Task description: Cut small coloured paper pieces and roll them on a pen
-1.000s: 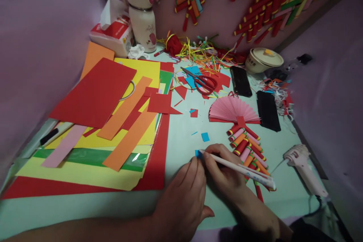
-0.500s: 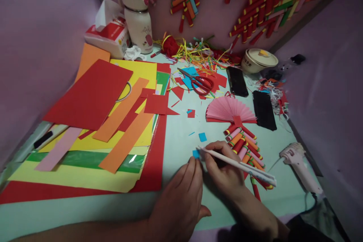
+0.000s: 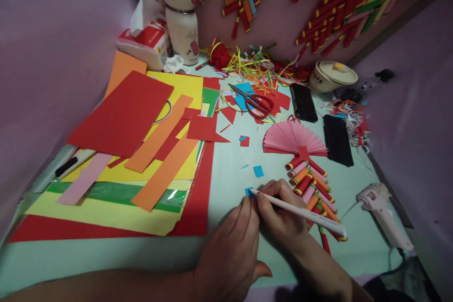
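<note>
A small blue paper square (image 3: 248, 192) lies on the pale green tabletop, its near edge under the fingertips of my left hand (image 3: 233, 240). My left fingers are pressed together on it. My right hand (image 3: 283, 212) pinches a slim white pen (image 3: 304, 211), whose tip meets the blue square. Just beyond is a second blue square (image 3: 258, 171), lying loose. Right of my right hand, partly covered by it, is a pink paper fan (image 3: 295, 138) with a string of coloured paper rolls (image 3: 307, 181).
Coloured sheets (image 3: 122, 113) and strips spread over the left side. Red-handled scissors (image 3: 259, 105) lie among scraps at the back. Two black phones (image 3: 303, 102), a lidded bowl (image 3: 332, 75) and a glue gun (image 3: 385, 214) are on the right. A white bottle (image 3: 182, 33) stands behind.
The pen tip has come down onto the blue square, and the pen has turned slightly. The whole view has shifted, so the scene sits a little further right.
</note>
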Motion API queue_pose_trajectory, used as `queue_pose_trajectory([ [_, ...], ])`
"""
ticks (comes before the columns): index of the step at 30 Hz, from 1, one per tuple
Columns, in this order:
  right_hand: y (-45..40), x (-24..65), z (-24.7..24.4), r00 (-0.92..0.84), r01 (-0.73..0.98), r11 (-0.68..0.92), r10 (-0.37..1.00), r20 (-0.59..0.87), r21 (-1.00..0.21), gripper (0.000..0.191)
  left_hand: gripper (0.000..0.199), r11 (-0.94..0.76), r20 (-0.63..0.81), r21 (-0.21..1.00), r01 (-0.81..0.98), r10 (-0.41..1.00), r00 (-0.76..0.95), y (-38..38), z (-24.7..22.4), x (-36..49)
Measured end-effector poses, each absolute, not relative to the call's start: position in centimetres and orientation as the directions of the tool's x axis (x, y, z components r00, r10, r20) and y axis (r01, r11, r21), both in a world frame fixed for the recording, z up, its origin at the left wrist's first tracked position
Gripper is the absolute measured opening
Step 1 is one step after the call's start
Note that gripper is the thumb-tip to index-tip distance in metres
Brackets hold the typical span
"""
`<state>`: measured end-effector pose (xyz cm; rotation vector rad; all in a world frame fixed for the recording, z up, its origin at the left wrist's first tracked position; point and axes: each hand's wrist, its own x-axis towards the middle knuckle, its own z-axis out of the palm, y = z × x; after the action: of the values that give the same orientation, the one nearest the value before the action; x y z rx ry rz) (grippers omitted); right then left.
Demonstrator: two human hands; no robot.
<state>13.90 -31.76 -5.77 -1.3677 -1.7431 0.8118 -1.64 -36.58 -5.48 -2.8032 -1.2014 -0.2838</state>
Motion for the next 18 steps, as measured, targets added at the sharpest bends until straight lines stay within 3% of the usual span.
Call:
queue_pose_trajectory([
  [18, -32.01, 14.12, -6.2, -0.171, 0.475, 0.23, 0.971, 0.167, -0.849, 0.015, 0.107, -0.746, 0.202, -0.03, 0.665, 0.647, 0.735, -36.42, -4.88, -2.07],
])
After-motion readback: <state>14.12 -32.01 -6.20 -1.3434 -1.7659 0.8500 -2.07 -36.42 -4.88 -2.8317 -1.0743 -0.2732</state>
